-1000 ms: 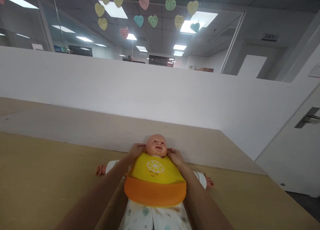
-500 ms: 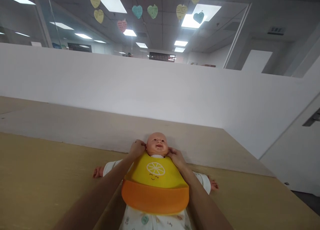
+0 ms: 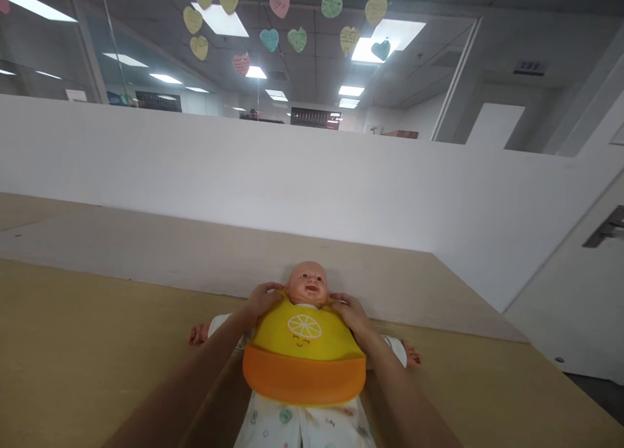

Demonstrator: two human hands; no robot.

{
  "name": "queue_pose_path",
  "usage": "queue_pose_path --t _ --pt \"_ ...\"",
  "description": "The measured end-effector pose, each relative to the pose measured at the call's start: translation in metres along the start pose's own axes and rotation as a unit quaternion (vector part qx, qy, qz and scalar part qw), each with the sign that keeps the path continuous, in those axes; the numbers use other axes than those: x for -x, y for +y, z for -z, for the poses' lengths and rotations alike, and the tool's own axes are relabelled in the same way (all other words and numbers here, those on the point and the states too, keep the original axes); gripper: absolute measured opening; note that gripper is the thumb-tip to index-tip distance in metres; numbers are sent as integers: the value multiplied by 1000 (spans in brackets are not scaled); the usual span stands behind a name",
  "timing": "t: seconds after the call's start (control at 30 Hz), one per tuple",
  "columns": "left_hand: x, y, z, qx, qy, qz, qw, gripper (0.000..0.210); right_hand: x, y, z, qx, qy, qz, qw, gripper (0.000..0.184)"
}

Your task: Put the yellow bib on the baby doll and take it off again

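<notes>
A baby doll (image 3: 309,282) in white printed clothes lies on its back, arms spread to both sides. Over its chest is a yellow bib (image 3: 307,328) with a white citrus slice, a smiling face and an orange catch pocket (image 3: 305,376) along the bottom. My left hand (image 3: 263,302) is closed on the bib's upper edge beside the doll's neck, thumb on the yellow front. At the opposite side of the neck, my right hand (image 3: 350,311) has its fingers on the other upper edge. The bib's fastening behind the neck is hidden.
The doll lies on a wooden surface (image 3: 107,344) with a pale strip (image 3: 195,246) behind its head. Beyond rises a white wall (image 3: 273,175) topped by glass with heart-shaped notes (image 3: 331,6). A door handle (image 3: 604,227) is at the right.
Both hands have shifted from close behind the doll's neck slightly outward and down onto the bib's upper edges. The view has tilted up a little.
</notes>
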State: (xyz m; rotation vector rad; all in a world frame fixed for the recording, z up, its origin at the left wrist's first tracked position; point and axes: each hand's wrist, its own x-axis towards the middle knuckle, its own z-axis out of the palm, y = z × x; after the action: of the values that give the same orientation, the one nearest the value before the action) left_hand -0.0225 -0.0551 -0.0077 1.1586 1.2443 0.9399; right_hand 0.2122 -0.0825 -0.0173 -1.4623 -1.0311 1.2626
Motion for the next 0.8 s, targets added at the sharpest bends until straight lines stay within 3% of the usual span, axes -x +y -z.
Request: queue_pose_path --t 0.2,0.5,0.8 --pt "2 2 1 20 -10 -4 1000 12 10 -9 5 -38 -6 -10 999 40" --pt "1 4 -5 18 77 -27 997 10 -4 -3 0 -104 24 -22 994 41" --pt "13 6 -5 96 26 20 995 26 -7 -9 -2 -117 33 -34 992 28"
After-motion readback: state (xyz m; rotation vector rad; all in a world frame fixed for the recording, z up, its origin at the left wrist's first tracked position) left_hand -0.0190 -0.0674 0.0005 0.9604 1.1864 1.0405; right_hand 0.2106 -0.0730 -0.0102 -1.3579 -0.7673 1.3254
